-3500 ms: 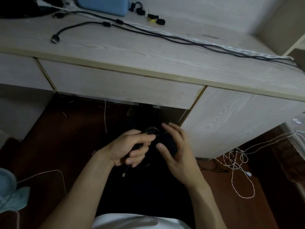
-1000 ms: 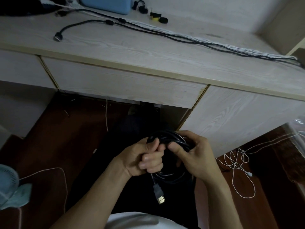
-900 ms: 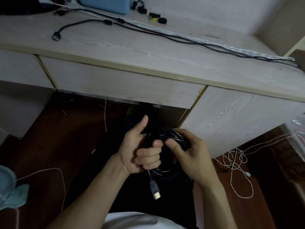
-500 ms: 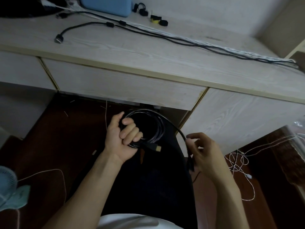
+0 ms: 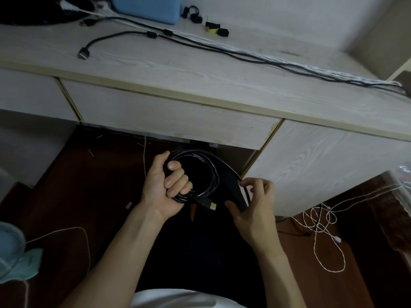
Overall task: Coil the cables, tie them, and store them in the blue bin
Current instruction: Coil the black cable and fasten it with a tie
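My left hand is shut around a coiled black cable, held below the desk front over my lap. A gold-tipped plug sticks out of the coil at its lower side. My right hand pinches the loose strand of that same cable just right of the coil. On the desk lie more black cables and a white cable, stretched out toward the right. The blue bin stands at the back of the desk, cut off by the top edge. Small black and yellow ties lie beside it.
The wooden desk has a drawer front just above my hands. A tangled white cord lies on the floor at the right. A pale blue fan with its cord stands at the lower left.
The hands have separated: the left lifted the coil up and left, and the right slid out along the loose strand. The plug that dangled below now sticks out sideways.
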The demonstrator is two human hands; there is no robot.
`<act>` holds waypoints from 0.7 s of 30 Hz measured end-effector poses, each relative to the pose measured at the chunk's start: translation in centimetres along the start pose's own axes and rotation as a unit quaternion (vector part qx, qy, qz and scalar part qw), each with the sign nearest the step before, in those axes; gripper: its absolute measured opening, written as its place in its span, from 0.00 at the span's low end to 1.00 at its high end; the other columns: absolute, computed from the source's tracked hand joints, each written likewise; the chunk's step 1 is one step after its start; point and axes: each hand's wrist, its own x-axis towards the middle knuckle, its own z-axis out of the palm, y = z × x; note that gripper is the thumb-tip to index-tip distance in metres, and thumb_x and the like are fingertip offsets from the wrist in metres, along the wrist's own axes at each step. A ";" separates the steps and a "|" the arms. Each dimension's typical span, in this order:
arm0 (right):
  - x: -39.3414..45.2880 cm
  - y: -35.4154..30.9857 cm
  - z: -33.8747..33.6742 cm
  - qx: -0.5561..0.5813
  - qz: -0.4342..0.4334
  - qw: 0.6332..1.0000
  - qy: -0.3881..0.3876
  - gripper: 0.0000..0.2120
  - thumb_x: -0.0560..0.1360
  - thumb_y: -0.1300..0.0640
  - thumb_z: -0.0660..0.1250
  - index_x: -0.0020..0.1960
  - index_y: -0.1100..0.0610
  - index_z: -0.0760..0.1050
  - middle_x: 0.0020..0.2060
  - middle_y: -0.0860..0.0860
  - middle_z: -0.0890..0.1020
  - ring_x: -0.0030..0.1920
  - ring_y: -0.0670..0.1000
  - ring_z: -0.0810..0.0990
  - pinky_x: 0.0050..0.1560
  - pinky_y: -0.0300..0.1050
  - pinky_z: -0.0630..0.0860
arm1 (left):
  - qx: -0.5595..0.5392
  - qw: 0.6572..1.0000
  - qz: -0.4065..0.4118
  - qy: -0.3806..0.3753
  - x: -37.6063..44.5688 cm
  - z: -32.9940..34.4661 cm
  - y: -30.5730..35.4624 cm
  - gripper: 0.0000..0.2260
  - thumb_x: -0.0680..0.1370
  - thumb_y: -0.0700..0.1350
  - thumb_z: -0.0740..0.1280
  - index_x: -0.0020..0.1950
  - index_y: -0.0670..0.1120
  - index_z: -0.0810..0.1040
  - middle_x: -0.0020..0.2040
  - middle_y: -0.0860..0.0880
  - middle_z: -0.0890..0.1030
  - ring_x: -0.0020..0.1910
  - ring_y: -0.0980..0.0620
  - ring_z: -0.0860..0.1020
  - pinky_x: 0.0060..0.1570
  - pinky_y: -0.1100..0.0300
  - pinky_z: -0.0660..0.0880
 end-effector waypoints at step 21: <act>-0.4 -3.3 -2.8 0.046 -0.119 0.965 -0.229 0.03 0.74 0.40 0.68 0.42 0.31 0.77 0.43 0.42 0.76 0.46 0.44 0.80 0.42 0.37 0.75 | 0.374 0.894 0.240 -0.056 -0.1 -0.4 -2.0 0.06 0.80 0.43 0.65 0.43 0.51 0.76 0.33 0.48 0.76 0.37 0.48 0.75 0.54 0.49 0.71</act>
